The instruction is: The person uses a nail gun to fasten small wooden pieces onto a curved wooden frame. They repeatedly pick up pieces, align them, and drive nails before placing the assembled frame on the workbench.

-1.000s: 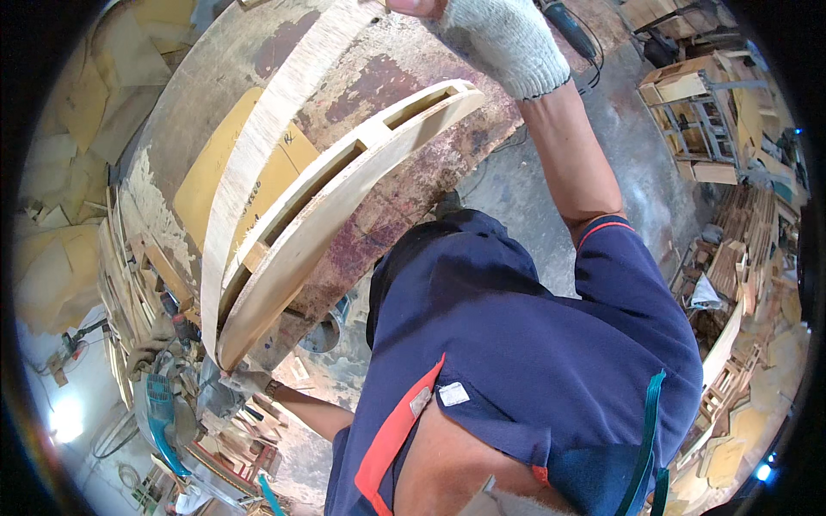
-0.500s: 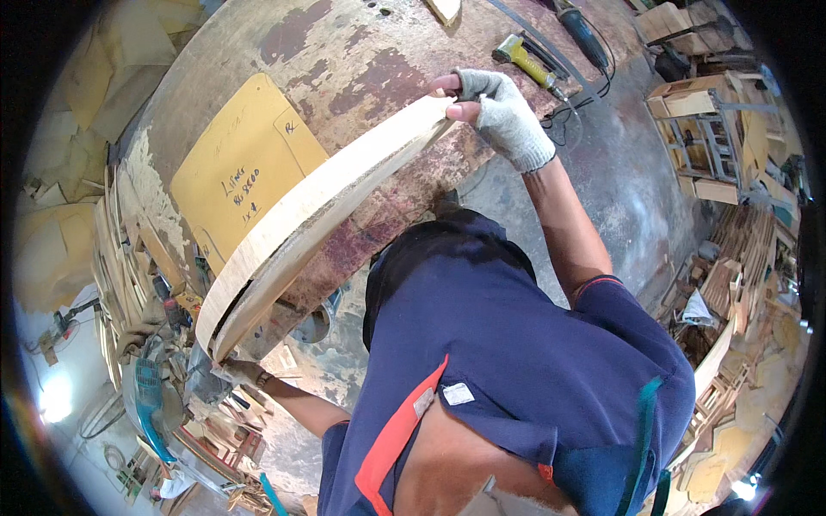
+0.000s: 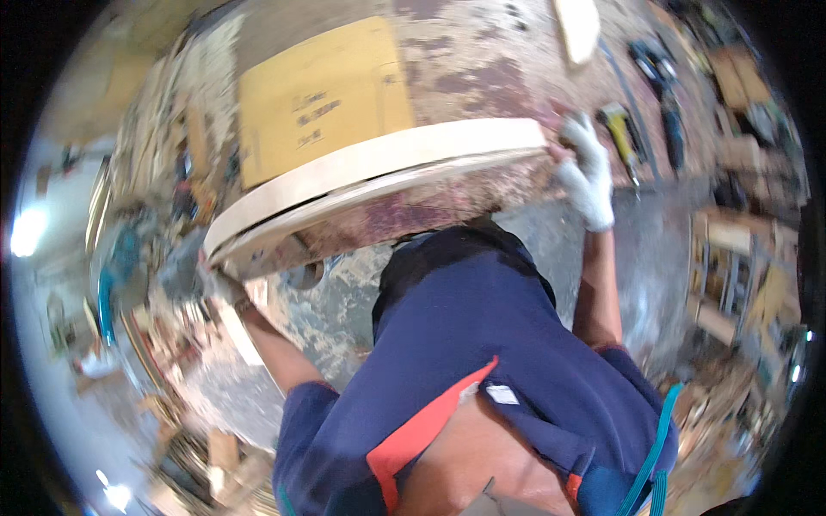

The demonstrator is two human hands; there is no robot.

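1. On the left, our left hand [image 3: 225, 288] sits at the low end of the frame [image 3: 379, 176]; it is blurred and partly tucked under the wood, so we cannot tell whether the fingers are closed on it or merely propping it.
2. The frame is a long, curved piece of pale wood, two bowed strips one above the other with a dark gap between them; it runs from lower left to upper right, held just above the edge of the bench [image 3: 482, 69], in front of a yellow sheet [image 3: 318, 95] lying there.
3. We judge it stiff and fairly light for its length, but awkward; a long arc wants to swing, so a hold at each end looks the steady way to carry it; the cut faces look dry and not slippery; the thin strips could split if knocked on the bench edge.
4. On the right, our right hand [image 3: 587, 172], in a white glove, is closed round the frame's high end; just past it a yellow tool [image 3: 621, 129] lies on the bench.
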